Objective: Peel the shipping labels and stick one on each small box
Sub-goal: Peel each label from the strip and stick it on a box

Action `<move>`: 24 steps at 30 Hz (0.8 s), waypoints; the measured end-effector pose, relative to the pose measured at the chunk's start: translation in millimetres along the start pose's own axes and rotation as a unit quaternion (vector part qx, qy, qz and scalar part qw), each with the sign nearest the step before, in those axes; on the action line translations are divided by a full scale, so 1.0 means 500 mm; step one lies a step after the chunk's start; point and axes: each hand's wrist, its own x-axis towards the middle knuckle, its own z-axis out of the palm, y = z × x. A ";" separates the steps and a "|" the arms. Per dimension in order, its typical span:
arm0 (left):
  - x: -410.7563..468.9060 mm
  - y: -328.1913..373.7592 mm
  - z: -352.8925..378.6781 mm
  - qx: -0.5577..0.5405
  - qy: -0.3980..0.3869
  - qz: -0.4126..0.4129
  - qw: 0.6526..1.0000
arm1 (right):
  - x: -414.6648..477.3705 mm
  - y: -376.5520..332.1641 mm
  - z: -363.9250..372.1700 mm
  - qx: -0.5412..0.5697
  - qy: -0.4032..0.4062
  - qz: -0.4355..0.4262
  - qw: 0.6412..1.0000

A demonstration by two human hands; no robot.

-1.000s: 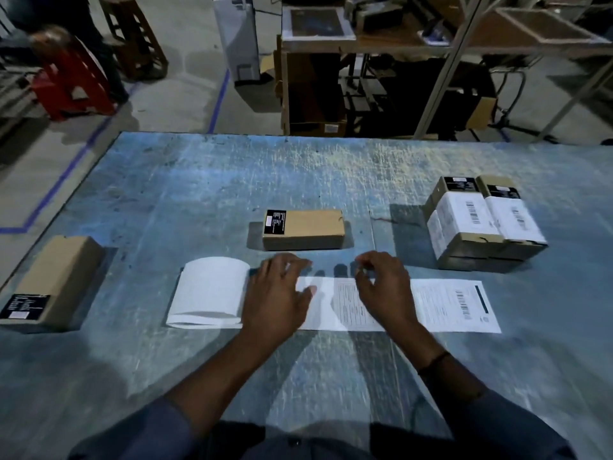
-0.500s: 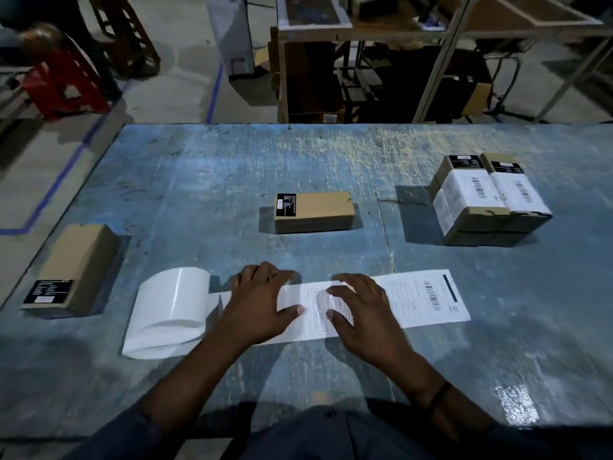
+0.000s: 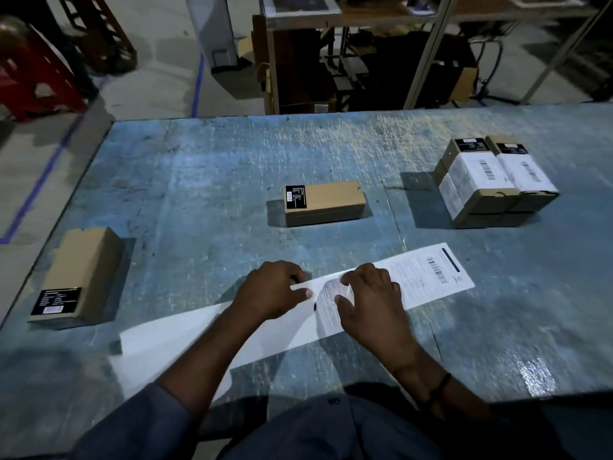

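Note:
A long white strip of shipping labels (image 3: 428,277) lies slanted across the near part of the blue table (image 3: 215,154). My left hand (image 3: 270,293) presses on the strip's blank part and pinches its upper edge. My right hand (image 3: 371,300) rests on a printed label just to the right, fingertips at that label's left edge, which looks slightly raised. A plain brown box (image 3: 326,202) lies behind my hands, and another brown box (image 3: 83,272) sits at the left edge. Stacked boxes with white labels on top (image 3: 494,180) stand at the right.
The blank end of the strip (image 3: 172,340) trails toward the near left. Beyond the table's far edge are a metal rack with cartons (image 3: 331,61), a white cabinet (image 3: 212,31) and a red stool (image 3: 30,74) on the concrete floor.
The strip has been pulled nearer and turned to a slant, and its rolled left end has flattened out. Both hands have moved closer together on it, fingers now at a label's edge.

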 end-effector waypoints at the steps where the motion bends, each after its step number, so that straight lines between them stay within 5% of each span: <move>1: 0.002 -0.003 -0.007 -0.027 -0.017 0.010 0.999 | 0.000 -0.004 0.000 0.026 0.004 0.000 1.000; 7: -0.003 -0.009 -0.043 -0.092 -0.061 0.077 0.991 | 0.006 -0.053 -0.016 0.214 -0.002 0.022 0.977; 15: 0.000 -0.015 -0.041 -0.030 -0.061 0.138 0.988 | 0.019 -0.064 -0.017 0.213 -0.019 0.050 0.976; 24: 0.004 -0.006 -0.040 0.045 -0.037 0.169 0.984 | 0.025 -0.041 -0.018 0.212 -0.051 -0.024 0.976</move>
